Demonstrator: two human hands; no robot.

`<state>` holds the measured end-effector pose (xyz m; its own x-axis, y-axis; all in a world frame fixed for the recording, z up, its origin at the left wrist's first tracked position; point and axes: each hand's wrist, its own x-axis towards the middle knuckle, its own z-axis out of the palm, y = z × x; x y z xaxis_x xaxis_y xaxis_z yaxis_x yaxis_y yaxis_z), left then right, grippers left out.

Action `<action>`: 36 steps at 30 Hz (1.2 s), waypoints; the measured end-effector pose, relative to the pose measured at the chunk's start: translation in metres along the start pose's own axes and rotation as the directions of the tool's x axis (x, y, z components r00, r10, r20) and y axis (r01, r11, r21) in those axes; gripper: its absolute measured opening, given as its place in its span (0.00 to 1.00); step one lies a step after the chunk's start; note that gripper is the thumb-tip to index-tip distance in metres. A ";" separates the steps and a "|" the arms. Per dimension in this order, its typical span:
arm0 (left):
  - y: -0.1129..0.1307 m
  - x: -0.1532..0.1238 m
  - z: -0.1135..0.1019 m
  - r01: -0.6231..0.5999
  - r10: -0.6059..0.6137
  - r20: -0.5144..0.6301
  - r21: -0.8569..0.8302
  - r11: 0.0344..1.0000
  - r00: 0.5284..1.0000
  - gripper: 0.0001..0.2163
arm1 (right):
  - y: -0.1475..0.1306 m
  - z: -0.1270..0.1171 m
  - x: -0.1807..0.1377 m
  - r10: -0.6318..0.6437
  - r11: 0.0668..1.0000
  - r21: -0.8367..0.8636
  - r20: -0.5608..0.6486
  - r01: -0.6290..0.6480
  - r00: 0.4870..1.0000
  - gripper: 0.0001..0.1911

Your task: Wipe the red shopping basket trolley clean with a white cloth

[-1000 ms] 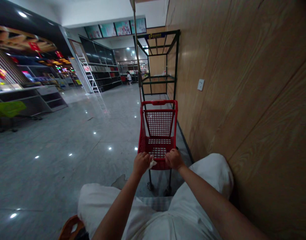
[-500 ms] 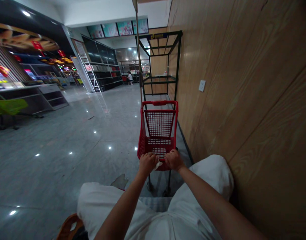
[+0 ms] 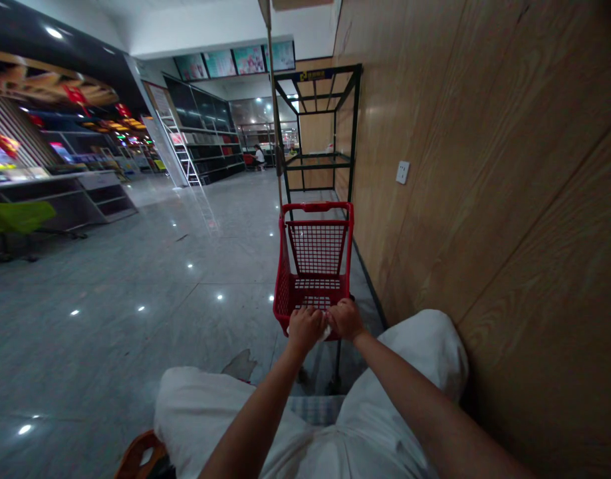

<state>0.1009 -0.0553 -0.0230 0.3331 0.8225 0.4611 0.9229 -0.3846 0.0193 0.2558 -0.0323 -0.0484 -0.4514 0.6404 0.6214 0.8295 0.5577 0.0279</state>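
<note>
At the red cart (image 3: 319, 273) standing before the person on the floor (image 3: 185, 326), the left hand (image 3: 306, 326) pinches a white cloth (image 3: 326, 331), apparently wiping the near rim, while the right hand (image 3: 345, 318) curls over it; further strokes would call for steady bracing.

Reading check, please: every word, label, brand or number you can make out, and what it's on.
Nothing can be read for certain.
Sign on top of the rack: yellow logo and lettering on dark blue, too blurred to read.
Panels, four in a row high up ahead: any words are too small and blurred to read.
Cart: no lettering visible on it.
</note>
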 end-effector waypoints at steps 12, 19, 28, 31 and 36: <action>-0.026 0.003 -0.007 0.117 -0.118 0.024 0.031 0.993 0.993 0.14 | 0.006 -0.001 0.010 0.052 0.998 0.036 0.130 -0.057 0.990 0.14; 0.004 0.020 0.004 0.091 -0.091 0.058 -0.007 0.996 0.994 0.15 | 0.016 -0.007 0.023 0.057 0.998 -0.003 0.244 -0.058 0.968 0.15; -0.073 0.000 -0.009 -0.033 0.031 0.055 0.024 0.999 0.998 0.13 | 0.017 0.008 0.032 0.038 0.999 0.001 0.239 -0.039 0.970 0.15; -0.073 -0.001 -0.009 0.025 -0.028 0.047 0.055 0.998 0.999 0.14 | 0.010 0.015 0.035 0.041 0.999 0.003 0.238 -0.043 0.970 0.14; -0.050 0.005 -0.007 0.109 -0.111 0.028 0.073 0.991 0.993 0.13 | 0.005 0.015 0.043 0.056 0.998 -0.004 0.254 -0.057 0.965 0.16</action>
<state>0.0552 -0.0343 -0.0156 0.2335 0.8716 0.4310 0.9654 -0.2607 0.0043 0.2355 0.0057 -0.0337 -0.4726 0.7840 0.4025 0.8553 0.5180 -0.0046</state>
